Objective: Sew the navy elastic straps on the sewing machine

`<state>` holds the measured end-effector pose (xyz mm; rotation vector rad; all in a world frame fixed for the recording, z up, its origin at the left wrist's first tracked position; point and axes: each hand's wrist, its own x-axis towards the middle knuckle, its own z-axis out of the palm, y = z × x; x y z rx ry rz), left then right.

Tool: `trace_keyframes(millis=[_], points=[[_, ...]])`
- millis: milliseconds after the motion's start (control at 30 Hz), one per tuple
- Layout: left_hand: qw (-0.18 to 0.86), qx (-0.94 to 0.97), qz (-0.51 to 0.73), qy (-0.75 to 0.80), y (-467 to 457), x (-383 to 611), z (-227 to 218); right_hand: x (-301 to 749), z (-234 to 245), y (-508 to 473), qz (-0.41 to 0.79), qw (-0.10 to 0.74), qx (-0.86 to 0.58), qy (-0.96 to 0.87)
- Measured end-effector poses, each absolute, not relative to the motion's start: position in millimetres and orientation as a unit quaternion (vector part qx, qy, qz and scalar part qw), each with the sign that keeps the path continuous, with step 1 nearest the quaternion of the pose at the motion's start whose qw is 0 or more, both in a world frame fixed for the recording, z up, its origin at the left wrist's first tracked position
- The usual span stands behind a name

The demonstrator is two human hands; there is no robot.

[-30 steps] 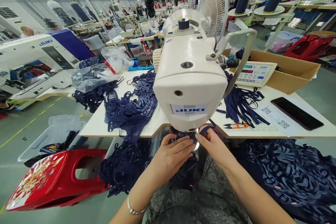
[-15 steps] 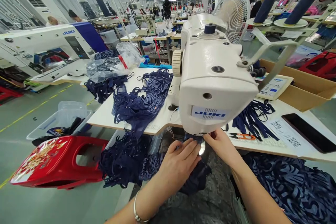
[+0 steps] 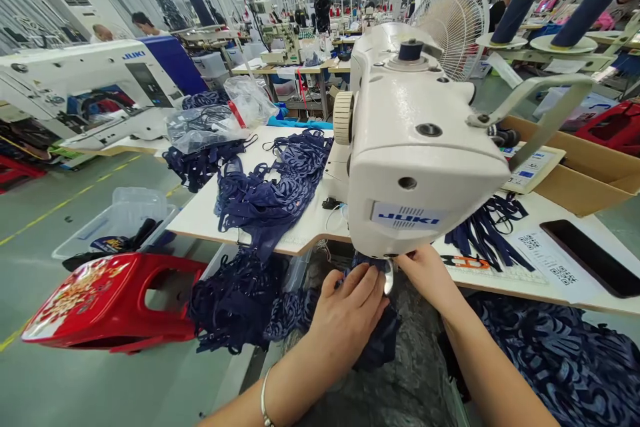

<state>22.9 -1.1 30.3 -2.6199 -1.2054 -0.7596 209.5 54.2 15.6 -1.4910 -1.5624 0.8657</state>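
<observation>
A white JUKI sewing machine (image 3: 415, 167) stands on the white table (image 3: 200, 217) right in front of me. Under its head, my left hand (image 3: 347, 317) lies with fingers stretched flat on a piece of navy patterned fabric (image 3: 373, 340), pressing it down. My right hand (image 3: 427, 277) is closed on the same fabric just right of the presser foot; its fingertips are hidden under the machine head. A heap of navy pieces (image 3: 273, 190) lies on the table to the left and spills over its edge.
Navy straps (image 3: 483, 230), orange snips (image 3: 465, 261), a QR sheet (image 3: 547, 257) and a black phone (image 3: 590, 257) lie at right. A cardboard box (image 3: 585, 170) and control panel (image 3: 533, 167) sit behind. A red stool (image 3: 105, 307) and clear bin (image 3: 113, 227) stand on the floor at left.
My view has swung left and the machine now sits further right. Both hands have stayed under the machine head, the left sliding slightly toward me on the fabric.
</observation>
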Motion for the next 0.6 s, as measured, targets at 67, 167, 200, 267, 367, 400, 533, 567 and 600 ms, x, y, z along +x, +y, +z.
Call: trace_keyframes(millis=[67,167,200,267,367,400,533,567,600], points=[[0.09,-0.868,-0.256,-0.416,0,26,30,209,15,60,0.32,0.399,-0.582,-0.632],[0.109,-0.86,-0.254,-0.43,2,30,28,207,14,68,0.312,0.418,-0.555,-0.648],[0.117,-0.858,-0.253,-0.432,3,31,27,207,13,70,0.31,0.424,-0.545,-0.654],[0.131,-0.858,-0.244,-0.432,3,31,26,206,13,72,0.307,0.432,-0.524,-0.666],[0.136,-0.86,-0.231,-0.434,2,32,27,207,11,72,0.313,0.429,-0.514,-0.674],[0.135,-0.861,-0.229,-0.434,2,32,27,207,11,72,0.317,0.424,-0.516,-0.674],[0.136,-0.863,-0.222,-0.433,1,33,29,208,12,70,0.315,0.414,-0.532,-0.668],[0.137,-0.863,-0.221,-0.433,1,33,29,207,13,69,0.315,0.415,-0.532,-0.668],[0.14,-0.862,-0.221,-0.433,1,33,29,207,15,69,0.318,0.416,-0.53,-0.668]])
